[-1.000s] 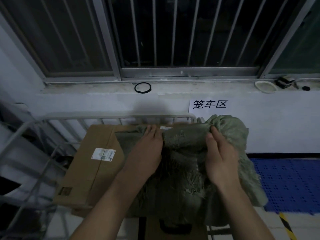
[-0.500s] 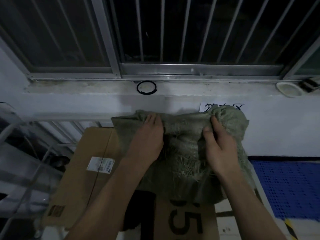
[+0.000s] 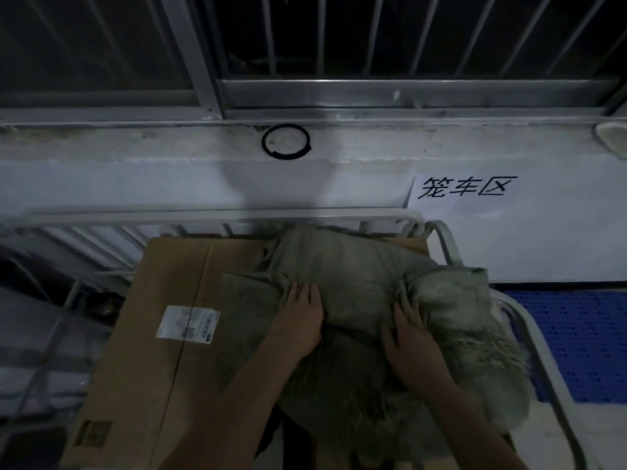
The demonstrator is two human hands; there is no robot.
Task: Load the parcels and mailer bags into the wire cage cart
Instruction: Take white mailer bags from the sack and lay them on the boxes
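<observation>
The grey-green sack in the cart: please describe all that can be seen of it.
The sack is a large, soft bag of grey-green woven-looking cloth, fuzzy and frayed on its near part. It lies slumped and creased in the wire cage cart, partly over the cardboard box on its left. The left hand and the right hand grip it, cloth bunched at their fingertips. Its contents are hidden.

Sack (image 3: 356,276) in wire cage cart (image 3: 210,216), partly over cardboard box (image 3: 169,283) at left
</observation>
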